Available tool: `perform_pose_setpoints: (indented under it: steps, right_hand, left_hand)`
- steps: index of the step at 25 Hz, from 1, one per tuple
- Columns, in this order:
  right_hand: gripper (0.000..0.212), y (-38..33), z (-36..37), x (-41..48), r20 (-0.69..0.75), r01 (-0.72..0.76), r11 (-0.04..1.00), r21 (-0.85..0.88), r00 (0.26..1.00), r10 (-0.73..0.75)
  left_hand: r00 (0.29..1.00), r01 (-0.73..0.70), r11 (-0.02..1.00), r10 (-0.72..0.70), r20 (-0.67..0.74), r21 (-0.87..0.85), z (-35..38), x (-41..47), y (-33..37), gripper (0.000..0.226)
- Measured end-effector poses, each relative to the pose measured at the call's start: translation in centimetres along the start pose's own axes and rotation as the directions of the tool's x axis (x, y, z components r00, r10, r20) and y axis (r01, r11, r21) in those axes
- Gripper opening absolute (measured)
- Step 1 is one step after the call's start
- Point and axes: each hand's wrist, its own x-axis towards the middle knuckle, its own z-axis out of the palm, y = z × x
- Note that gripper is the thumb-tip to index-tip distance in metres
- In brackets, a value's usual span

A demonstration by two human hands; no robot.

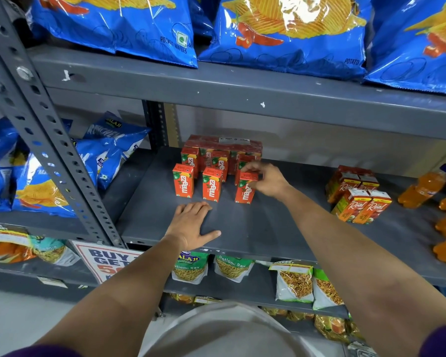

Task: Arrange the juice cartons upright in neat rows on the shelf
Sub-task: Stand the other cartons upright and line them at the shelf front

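Observation:
Several small orange Maaza juice cartons stand upright in rows on the grey metal shelf [255, 228]. The front row has a left carton [182, 184], a middle carton [211, 188] and a right carton [245, 190]. My right hand [267, 180] grips the top of the right carton, which tilts slightly. More cartons [218, 162] stand behind, in front of a shrink-wrapped pack [224, 144]. My left hand [191, 224] lies flat and spread on the shelf in front of the row, holding nothing.
Orange Real juice cartons [358, 194] sit at the right of the same shelf, with orange drink bottles [428, 186] beyond them. Blue crisp bags [281, 32] fill the shelf above and the left bay. Snack packets [294, 282] hang below. A perforated steel upright [49, 140] stands left.

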Motion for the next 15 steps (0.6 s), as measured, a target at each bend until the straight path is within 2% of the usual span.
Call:
perform_pose_setpoints:
  steps: [3, 6, 9, 10, 11, 13, 15]
  right_hand:
    - [0.053, 0.4, 0.1, -0.3, -0.020, -0.025, 0.995, 0.097, 0.999, 0.027]
    - [0.059, 1.2, 0.5, -0.7, -0.059, -0.051, 0.992, 0.115, 0.997, 0.058]
    - [0.055, 2.1, 1.2, -1.0, -0.045, -0.079, 0.995, 0.056, 0.996, 0.081]
    - [0.051, 2.4, 1.4, -1.1, -0.042, -0.091, 0.995, 0.048, 0.995, 0.093]
    - [0.046, 2.7, 1.6, -1.1, -0.041, -0.104, 0.993, 0.049, 0.994, 0.106]
    - [0.041, 3.0, 2.0, -1.0, -0.041, -0.127, 0.989, 0.080, 0.991, 0.131]
    - [0.042, 3.3, 2.3, -0.9, -0.035, -0.148, 0.982, 0.115, 0.988, 0.153]
  left_hand:
    - [1.000, -0.006, 0.999, 0.005, -0.021, -0.053, 0.1, -0.1, -0.2, 0.080]
    - [0.993, -0.019, 0.984, -0.002, -0.116, -0.178, 0.1, -0.2, -0.1, 0.049]
    - [0.970, 0.047, 0.949, -0.119, -0.214, -0.312, -0.1, -0.4, -0.3, 0.010]
    - [0.951, 0.103, 0.928, -0.198, -0.239, -0.357, -0.1, -0.4, -0.3, 0.011]
    - [0.921, 0.171, 0.888, -0.298, -0.250, -0.428, -0.1, -0.4, -0.5, 0.017]
    - [0.836, 0.315, 0.714, -0.521, -0.174, -0.625, -0.4, 0.2, -1.1, 0.023]
    - [0.757, 0.389, 0.560, -0.647, -0.093, -0.732, -0.9, 0.9, -2.5, 0.030]
